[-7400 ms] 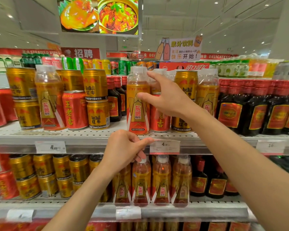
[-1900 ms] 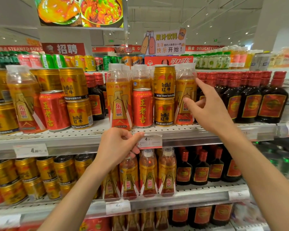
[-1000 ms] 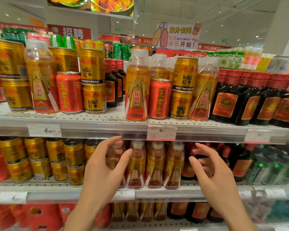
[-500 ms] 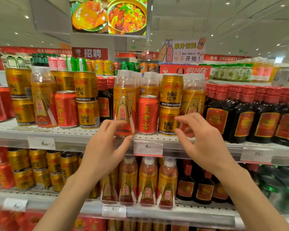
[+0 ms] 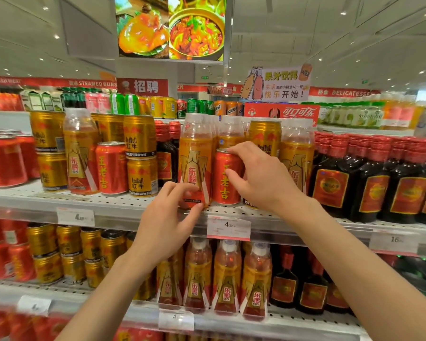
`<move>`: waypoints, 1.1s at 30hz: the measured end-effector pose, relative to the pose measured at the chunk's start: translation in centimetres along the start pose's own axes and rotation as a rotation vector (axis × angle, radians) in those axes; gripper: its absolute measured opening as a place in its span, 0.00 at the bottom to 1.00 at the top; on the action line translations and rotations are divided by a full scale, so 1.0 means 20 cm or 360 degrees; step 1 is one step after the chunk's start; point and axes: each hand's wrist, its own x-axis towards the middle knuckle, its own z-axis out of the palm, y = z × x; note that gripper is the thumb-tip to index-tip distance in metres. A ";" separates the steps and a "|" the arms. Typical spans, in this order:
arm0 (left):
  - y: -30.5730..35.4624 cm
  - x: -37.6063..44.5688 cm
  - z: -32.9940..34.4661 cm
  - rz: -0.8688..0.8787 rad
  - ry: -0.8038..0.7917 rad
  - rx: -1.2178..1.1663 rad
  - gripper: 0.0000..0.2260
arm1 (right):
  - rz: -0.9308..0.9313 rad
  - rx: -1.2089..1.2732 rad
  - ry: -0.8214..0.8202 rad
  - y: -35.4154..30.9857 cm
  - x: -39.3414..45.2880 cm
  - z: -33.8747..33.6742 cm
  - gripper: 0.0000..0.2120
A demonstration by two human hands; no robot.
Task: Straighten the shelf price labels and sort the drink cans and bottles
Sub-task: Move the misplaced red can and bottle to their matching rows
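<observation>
**Fingers on the red can and the orange bottle**

My right fingers (image 5: pixel 234 150) curl over the red can (image 5: pixel 225 179); the forefinger hooks across its top rim, the thumb presses the front of its label, so my right hand (image 5: pixel 263 177) grips that can from the right side; the can stands upright on the upper shelf (image 5: pixel 123 205), touching the orange bottle (image 5: pixel 194 159) on its left. My left fingers (image 5: pixel 180 190) are bent round the foot of that orange bottle; the thumb tip lies against its lower right edge, just above the shelf lip, and the fingertips touch the lower label, so my left hand (image 5: pixel 164 226) holds the bottle low down; the bottle is upright.

Behind my right hand stands a gold can stack (image 5: pixel 265 137), partly hidden by my knuckles; to its right another orange bottle (image 5: pixel 296 156), then a row of dark bottles (image 5: pixel 369 183) with red caps. Just under the red can, on the shelf's front rail, hangs the price label (image 5: pixel 228 228), marked 4; its right end sits a little lower than its left. Further left on the rail is a second label (image 5: pixel 75 217), blurred; to the right, one marked 16 (image 5: pixel 394 242).

Left on the same shelf: a mixed group of gold cans (image 5: pixel 140 156), another red can (image 5: pixel 111 168) and one more orange bottle (image 5: pixel 80 153); on the lower shelf, orange bottles (image 5: pixel 228 279) stand in a row below my wrists.
</observation>
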 end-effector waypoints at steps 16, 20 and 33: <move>-0.01 0.00 0.01 -0.0028 0.0010 -0.0124 0.14 | 0.0127 0.0478 0.0042 0.00 -0.01 -0.08 0.16; 0.00 0.00 0.02 -0.0032 -0.0008 -0.0156 0.19 | 0.0263 0.0784 0.0127 0.00 -0.05 -0.08 0.14; 0.06 0.01 0.02 0.0076 -0.0165 -0.0354 0.34 | 0.0630 0.1365 0.0259 -0.11 -0.18 -0.13 0.15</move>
